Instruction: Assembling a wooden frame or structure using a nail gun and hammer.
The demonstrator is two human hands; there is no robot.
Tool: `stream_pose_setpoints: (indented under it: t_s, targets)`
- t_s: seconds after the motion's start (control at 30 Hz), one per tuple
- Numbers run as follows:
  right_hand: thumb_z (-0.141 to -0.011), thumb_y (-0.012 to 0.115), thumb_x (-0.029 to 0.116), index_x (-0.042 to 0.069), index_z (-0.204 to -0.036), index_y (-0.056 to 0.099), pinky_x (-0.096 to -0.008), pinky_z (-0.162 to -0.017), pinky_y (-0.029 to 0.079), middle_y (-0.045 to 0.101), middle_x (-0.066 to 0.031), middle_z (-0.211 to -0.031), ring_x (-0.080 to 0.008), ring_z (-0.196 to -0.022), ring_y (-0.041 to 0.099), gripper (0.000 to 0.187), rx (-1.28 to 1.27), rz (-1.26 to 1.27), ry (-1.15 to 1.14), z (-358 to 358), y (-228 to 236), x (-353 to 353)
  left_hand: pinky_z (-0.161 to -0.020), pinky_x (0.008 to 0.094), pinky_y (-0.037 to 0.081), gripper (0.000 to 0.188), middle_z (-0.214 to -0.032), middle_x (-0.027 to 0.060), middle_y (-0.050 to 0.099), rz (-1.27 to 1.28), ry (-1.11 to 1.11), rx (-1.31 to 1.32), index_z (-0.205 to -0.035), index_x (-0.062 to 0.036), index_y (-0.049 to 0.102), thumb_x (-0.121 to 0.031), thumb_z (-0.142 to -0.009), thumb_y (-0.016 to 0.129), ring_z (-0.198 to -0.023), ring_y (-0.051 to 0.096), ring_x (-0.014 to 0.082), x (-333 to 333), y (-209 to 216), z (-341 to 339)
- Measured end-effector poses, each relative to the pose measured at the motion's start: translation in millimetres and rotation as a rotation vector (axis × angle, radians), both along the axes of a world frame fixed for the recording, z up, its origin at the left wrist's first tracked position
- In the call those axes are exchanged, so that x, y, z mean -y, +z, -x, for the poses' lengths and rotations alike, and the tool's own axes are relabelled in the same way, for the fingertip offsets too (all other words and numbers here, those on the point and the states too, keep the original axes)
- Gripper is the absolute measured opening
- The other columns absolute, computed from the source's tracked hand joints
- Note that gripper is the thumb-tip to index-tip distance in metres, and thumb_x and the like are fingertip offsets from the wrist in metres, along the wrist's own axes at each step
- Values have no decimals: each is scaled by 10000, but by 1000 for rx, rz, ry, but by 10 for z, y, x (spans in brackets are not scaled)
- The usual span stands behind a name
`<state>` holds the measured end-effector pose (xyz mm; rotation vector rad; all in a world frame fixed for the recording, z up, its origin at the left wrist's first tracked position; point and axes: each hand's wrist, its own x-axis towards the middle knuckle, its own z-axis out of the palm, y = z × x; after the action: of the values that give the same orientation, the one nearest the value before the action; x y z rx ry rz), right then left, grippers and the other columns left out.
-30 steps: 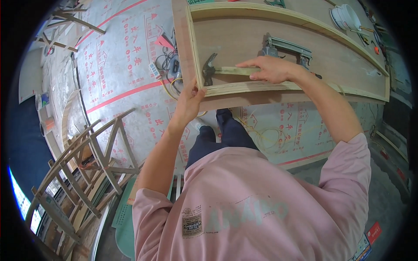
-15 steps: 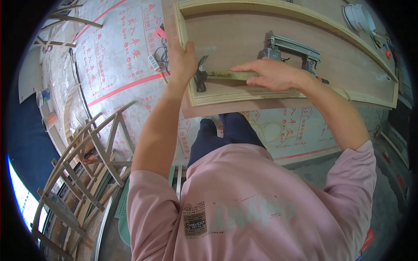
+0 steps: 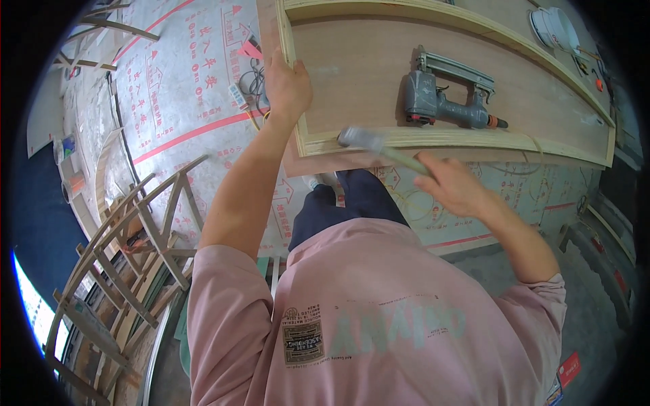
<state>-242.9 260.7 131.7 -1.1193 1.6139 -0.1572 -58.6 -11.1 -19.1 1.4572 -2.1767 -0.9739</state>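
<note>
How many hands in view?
2: left hand at the wooden frame's left end; right hand gripping the hammer. No others visible.

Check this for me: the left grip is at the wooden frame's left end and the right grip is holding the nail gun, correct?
Not quite: the head view shows the right grip holding a hammer; the nail gun lies inside the wooden frame. The left grip is at its left end.
</note>
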Motion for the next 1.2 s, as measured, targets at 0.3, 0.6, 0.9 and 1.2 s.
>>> stream_pose_setpoints:
  t_s: [0.3,0.6,0.9,1.2]
  targets:
    - [-943,695,388,147,-1153,566,-489,-666,561,688,-148,-857,-364,-798,720,346,-485,434,500,-612,-506,-248,-1022,506,490,347,-1214,307,615,-24,5,36,-1223,75,561,-131,-948,609,-1173,603,452,18,45,65]
    - [-951,679,450,197,-1155,587,-479,-571,550,671,-113,-783,-361,-697,708,338,-586,469,417,-787,-590,-197,-998,464,525,367,-1188,264,671,43,17,58,-1183,92,594,-180,-938,625,-1152,648,414,49,-50,37]
    - [-891,761,397,167,-1173,610,-449,-602,527,637,-91,-787,-342,-725,671,394,-609,588,364,-704,-515,-92,-994,471,525,337,-1182,291,662,-66,34,58,-1147,83,606,-167,-923,631,-1143,649,431,7,76,90]
    - [-1005,640,175,91,-1220,580,-288,-617,482,606,-5,-859,-87,-712,579,239,149,-64,-138,-234,80,307,-1007,509,503,338,-1147,306,658,-2,62,9,-1149,83,596,-158,-915,633,-1131,636,462,61,-81,19]
